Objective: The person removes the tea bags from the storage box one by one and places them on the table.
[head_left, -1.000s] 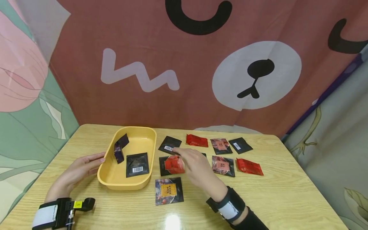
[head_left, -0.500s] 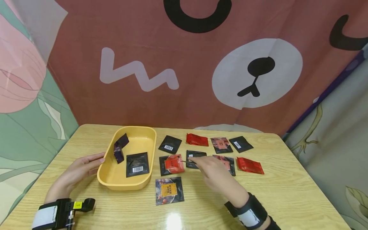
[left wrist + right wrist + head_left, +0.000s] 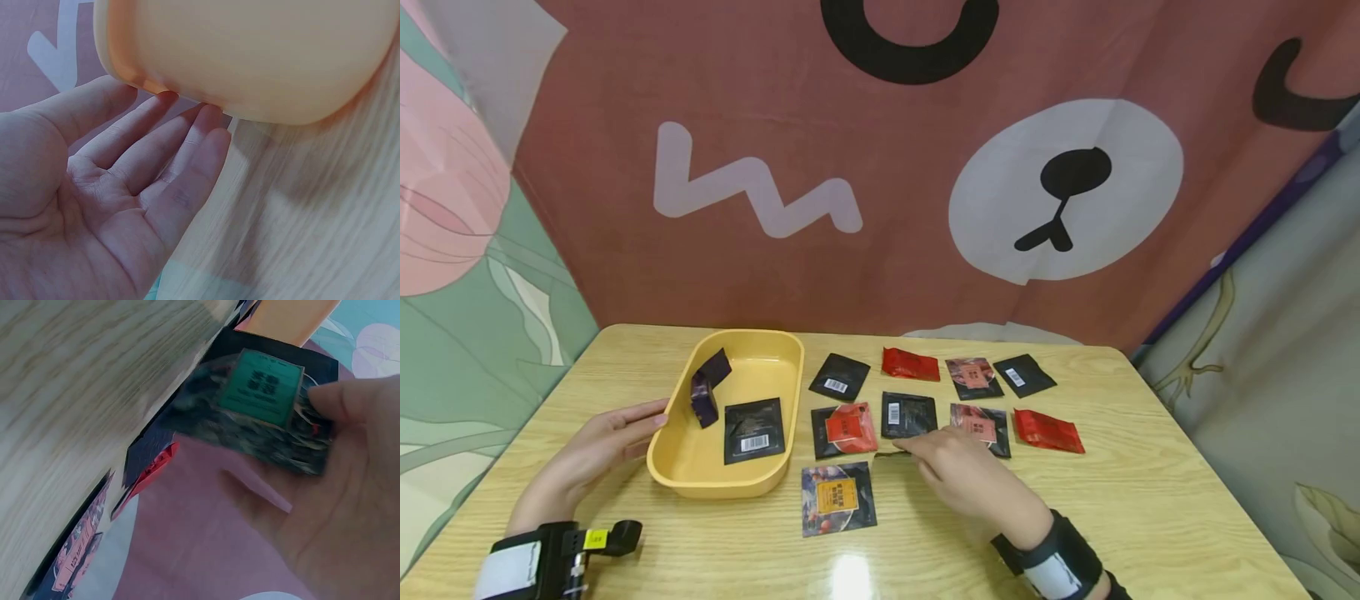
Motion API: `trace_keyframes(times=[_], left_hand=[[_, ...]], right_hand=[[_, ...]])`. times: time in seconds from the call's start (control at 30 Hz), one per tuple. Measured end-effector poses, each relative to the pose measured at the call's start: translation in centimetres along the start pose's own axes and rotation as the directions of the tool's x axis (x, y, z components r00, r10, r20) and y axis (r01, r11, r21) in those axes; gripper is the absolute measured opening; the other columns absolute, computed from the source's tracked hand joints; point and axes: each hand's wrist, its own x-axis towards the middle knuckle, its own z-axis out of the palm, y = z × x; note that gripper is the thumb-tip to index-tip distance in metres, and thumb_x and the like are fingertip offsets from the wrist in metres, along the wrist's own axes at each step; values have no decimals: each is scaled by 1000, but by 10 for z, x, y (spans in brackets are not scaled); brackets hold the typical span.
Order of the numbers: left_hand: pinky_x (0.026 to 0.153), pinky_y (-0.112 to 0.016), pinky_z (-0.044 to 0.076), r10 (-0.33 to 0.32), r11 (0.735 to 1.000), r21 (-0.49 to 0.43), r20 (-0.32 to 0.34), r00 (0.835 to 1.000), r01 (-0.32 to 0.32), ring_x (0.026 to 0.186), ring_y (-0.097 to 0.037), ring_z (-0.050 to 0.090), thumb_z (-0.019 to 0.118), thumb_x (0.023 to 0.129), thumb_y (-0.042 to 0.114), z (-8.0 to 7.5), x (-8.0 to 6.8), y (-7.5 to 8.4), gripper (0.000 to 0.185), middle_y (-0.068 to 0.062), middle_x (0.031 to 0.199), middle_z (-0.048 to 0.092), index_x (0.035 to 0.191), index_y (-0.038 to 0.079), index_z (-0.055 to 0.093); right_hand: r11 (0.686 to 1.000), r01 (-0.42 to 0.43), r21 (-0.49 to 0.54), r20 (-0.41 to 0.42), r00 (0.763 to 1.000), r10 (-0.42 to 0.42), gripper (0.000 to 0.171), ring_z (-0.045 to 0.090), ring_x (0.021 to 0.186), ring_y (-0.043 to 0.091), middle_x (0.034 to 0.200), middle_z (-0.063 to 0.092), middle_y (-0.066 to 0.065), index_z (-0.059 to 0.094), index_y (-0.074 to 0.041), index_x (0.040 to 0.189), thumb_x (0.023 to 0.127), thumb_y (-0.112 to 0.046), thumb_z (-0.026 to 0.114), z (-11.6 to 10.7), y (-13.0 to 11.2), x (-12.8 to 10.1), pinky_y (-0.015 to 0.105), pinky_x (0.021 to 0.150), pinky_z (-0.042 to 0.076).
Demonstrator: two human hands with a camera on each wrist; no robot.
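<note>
left wrist: black-and-white strap (image 3: 512,567), black camera, yellow tag | right wrist: black-and-white strap (image 3: 1054,562), dark sleeve

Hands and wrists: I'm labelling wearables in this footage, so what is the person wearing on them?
Both hands are bare. The left wrist carries a black band with a white patch, plus a black device bearing a small yellow label. The right wrist has a matching black band with a white patch, above a dark sleeve.

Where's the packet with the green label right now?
In the right wrist view, the green-label packet is pinched in the right hand. In the head view, that hand is low over the table, just right of the orange-label packet.
</note>
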Motion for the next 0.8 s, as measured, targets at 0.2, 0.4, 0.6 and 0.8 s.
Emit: trace_keyframes(times=[0.2, 0.4, 0.6, 0.8], left_hand=[[86, -23, 55, 9, 1000, 3, 1, 1000, -9, 100, 9, 57, 53, 105, 27, -1, 0, -1, 62, -34, 149, 32, 146, -16, 32], [85, -24, 56, 22, 1000, -6, 7, 1000, -22, 100, 8, 58, 52, 105, 24, -2, 0, -3, 62, -35, 148, 33, 145, -17, 31], [84, -24, 56, 36, 999, -10, 4, 999, -36, 101, 8, 58, 53, 105, 22, -3, -2, -5, 60, -27, 144, 43, 145, -18, 32], [85, -23, 56, 20, 1000, -4, 10, 1000, -20, 100, 9, 57, 53, 105, 24, -2, 1, -4, 61, -30, 146, 39, 145, -17, 32]], right_hand=[[1000, 0, 14, 34, 999, 0, 29, 68, 101, 16, 112, 72, 0, 73, -10, 120, 94, -3, 62, -1, -1, -1, 38, 88, 57], [998, -49, 33, 133, 990, 44, 34, 67, 101, 16, 112, 72, 0, 74, -13, 119, 87, -1, 70, -6, -7, -3, 39, 88, 57], [995, -95, -6, 254, 963, 94, 41, 66, 106, 22, 118, 70, 5, 75, -16, 118, 78, -8, 83, -7, -12, -6, 44, 92, 54], [991, -122, -61, 312, 940, 135, 43, 64, 110, 25, 123, 68, 8, 74, -17, 119, 77, -14, 84, -6, -17, -7, 49, 95, 52]])
